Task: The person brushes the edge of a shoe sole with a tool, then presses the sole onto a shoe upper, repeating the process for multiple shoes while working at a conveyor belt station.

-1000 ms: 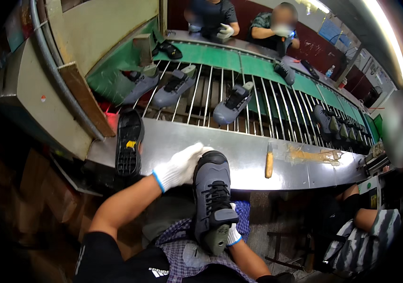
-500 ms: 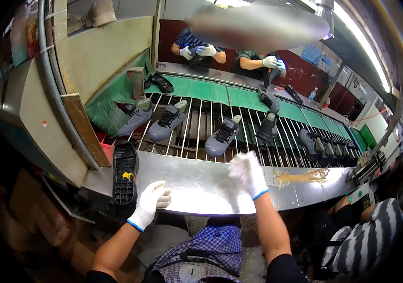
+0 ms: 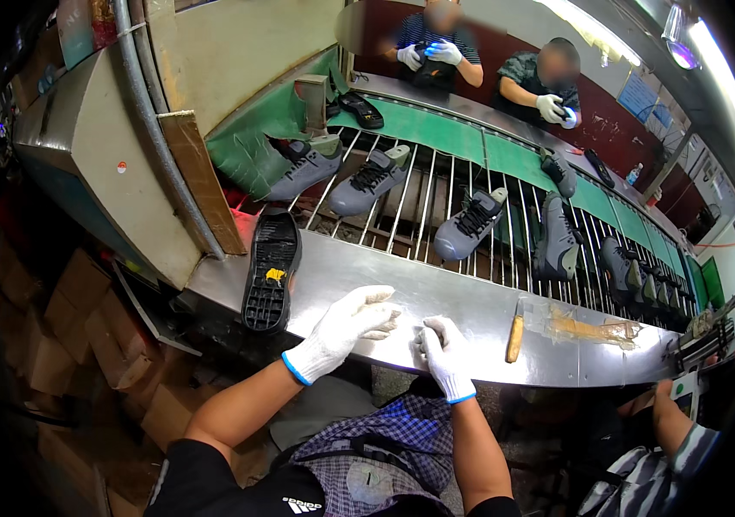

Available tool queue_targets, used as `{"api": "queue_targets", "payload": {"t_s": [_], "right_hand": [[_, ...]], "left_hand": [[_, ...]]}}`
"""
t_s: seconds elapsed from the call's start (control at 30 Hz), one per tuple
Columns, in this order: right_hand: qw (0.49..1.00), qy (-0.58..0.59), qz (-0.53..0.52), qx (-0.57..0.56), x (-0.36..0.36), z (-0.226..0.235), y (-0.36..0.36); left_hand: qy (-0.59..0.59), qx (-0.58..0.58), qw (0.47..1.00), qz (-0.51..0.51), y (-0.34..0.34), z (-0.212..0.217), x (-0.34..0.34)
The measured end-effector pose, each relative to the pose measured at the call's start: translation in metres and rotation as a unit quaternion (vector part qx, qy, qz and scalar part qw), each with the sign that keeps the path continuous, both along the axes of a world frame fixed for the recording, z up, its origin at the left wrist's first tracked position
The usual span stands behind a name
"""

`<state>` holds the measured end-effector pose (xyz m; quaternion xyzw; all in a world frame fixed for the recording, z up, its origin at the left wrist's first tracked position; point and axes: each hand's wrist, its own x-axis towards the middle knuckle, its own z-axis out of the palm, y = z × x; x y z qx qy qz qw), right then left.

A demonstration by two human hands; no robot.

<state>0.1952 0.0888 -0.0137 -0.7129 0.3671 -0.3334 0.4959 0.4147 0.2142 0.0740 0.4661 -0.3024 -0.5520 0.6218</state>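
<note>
In white knitted gloves with blue cuffs, both my hands hover over the near edge of the metal ledge [image 3: 367,271]. My left hand [image 3: 346,327] stretches to the right, fingers slightly apart and nothing in it. Close by on its right, my right hand [image 3: 446,355] has loosely bent fingers; nothing shows in it. Left of my left hand lies a black shoe sole [image 3: 257,289], tread up, with a yellow mark at its middle. A slim tool with a wooden handle [image 3: 515,338] rests on the ledge, right of my right hand.
Beyond the ledge, grey laced shoes [image 3: 471,224] sit on a rack of metal rods, several more bunched at the right. A green strip [image 3: 436,133] runs behind. Two gloved co-workers [image 3: 550,108] handle things across the line. Brown tape [image 3: 595,329] covers part of the ledge.
The view has shifted left. My right hand has drawn back from the rack side toward my left hand. The wooden-handled tool now shows on the ledge. My left hand has moved to the right.
</note>
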Motion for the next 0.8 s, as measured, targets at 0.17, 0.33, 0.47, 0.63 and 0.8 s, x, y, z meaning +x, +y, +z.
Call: {"api": "queue_targets", "payload": {"t_s": [0.17, 0.33, 0.47, 0.63, 0.8], "right_hand": [[1.000, 0.007, 0.001, 0.001, -0.003, -0.004, -0.003], [0.927, -0.089, 0.004, 0.365, -0.008, 0.050, -0.010], [0.984, 0.062, 0.139, 0.093, -0.011, 0.136, 0.007], [0.834, 0.363, 0.294, -0.294, 0.024, 0.214, 0.036], [0.800, 0.306, 0.307, -0.414, 0.046, 0.189, 0.045]], "left_hand": [[0.001, -0.058, 0.998, -0.019, 0.006, 0.033, -0.011], [-0.020, -0.015, 1.000, 0.010, 0.004, 0.017, -0.006], [-0.036, 0.035, 0.997, 0.062, -0.010, -0.025, 0.005], [-0.201, 0.061, 0.967, 0.141, -0.023, -0.090, 0.032], [-0.298, 0.037, 0.946, 0.124, -0.020, -0.090, 0.026]]}}
